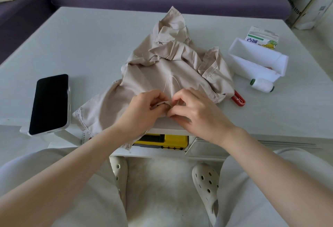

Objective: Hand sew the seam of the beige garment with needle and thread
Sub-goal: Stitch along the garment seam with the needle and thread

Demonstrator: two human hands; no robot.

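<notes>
Pinching a small fold of the beige garment point(162, 68) at the near edge of the counter point(90, 43), the left hand point(144, 108) had its grip narrow, with thumb and fingers curled onto the cloth. The right hand point(196, 111) met it from the right, its grip just as narrow and its fingertips closed on the same fold. Whether a needle sat between them was too small to tell. A loop of pale thread point(170, 81) rose from between the hands and lay on the garment just beyond them. The garment was crumpled across the middle of the counter, and its near hem hung over the edge. At the near left was a phone point(49, 103) with a dark screen. To the right a white spool point(262, 85) lay on its side just beside a white tray point(252, 61), with a printed carton point(261, 39) behind the tray. A red tool point(238, 99) lay against the garment's right edge.
</notes>
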